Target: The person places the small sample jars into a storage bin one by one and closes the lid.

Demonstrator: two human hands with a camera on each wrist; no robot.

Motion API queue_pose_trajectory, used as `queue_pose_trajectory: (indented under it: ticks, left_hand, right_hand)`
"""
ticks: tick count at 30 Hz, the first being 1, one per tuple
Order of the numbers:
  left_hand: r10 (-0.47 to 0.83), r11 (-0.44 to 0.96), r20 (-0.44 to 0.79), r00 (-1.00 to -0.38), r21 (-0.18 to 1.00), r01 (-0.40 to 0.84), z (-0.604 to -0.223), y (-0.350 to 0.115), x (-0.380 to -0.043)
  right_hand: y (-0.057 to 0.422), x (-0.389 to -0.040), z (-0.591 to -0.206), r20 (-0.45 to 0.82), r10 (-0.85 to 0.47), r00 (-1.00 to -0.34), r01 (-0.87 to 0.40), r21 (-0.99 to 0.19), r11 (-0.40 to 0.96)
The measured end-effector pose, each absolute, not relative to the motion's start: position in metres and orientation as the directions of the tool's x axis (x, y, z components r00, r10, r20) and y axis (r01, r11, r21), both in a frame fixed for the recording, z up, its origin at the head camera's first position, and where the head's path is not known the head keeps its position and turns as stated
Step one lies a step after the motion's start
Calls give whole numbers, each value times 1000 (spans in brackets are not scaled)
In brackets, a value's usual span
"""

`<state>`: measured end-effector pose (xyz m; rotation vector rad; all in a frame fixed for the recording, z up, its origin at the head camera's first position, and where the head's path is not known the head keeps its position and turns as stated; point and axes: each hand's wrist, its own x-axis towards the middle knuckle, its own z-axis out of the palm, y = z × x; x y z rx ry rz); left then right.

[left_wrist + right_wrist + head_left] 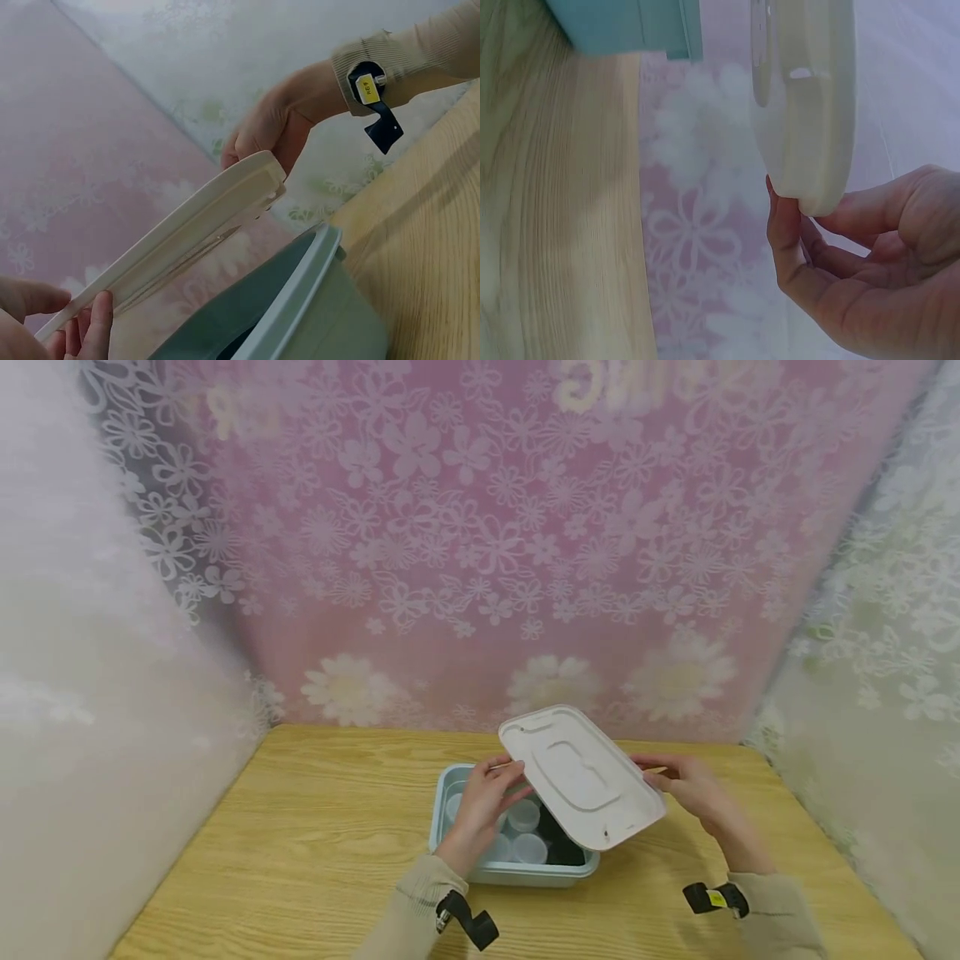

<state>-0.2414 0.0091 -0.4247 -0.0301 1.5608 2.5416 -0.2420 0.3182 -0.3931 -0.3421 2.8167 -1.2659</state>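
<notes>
— White plastic, that lid [581,774]: where is it?

— It is held in the air, tilted, over the right part of a pale blue box [450,839]. Its near right corner hangs past the box rim, above the wooden table [300,852].

— Who holds it?

— A person, with 2 hands. The left hand [483,802] grips the lid's left edge, thumb on top and fingers curled beneath, above the open box. The right hand [693,789] pinches the right edge; the right wrist view shows the fingers [795,255] curled under the rim and pressed against it.

— Is the lid touching the box?

— No. In the left wrist view there is a clear gap between the lid [180,232] and the box rim [300,289] below it.

— What is in the box?

— Several small round white cups [522,815], standing close together, and something dark [562,847] just right of them, partly hidden under the lid. What the dark thing is cannot be told.

— And around all that?

— The box sits near the middle of the table. A pink sheet printed with white flowers [480,543] stands behind, with pale flowered sheets at both sides. Both arms wear beige sleeves [420,902], each with a black strap [712,897] at the wrist.
</notes>
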Motion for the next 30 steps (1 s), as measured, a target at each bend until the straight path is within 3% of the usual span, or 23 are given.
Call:
queue_pose_trajectory:
  ticks: [18, 24, 30]
  left_hand:
    - [63, -419, -89, -994, 902, -108, -424, -24, -237]
    - [19, -460, -91, -996, 883, -89, -423, -30, -239]
    - [-77, -505, -66, -995, 863, -19, -419, -33, -239]
  right_hand:
    - [289, -255, -405, 68, -185, -980, -155, -845, 512]
    - [291, -253, -410, 94, -150, -984, -142, -925, 351]
    - [283, -246, -416, 18, -133, -991, -37, -990, 136]
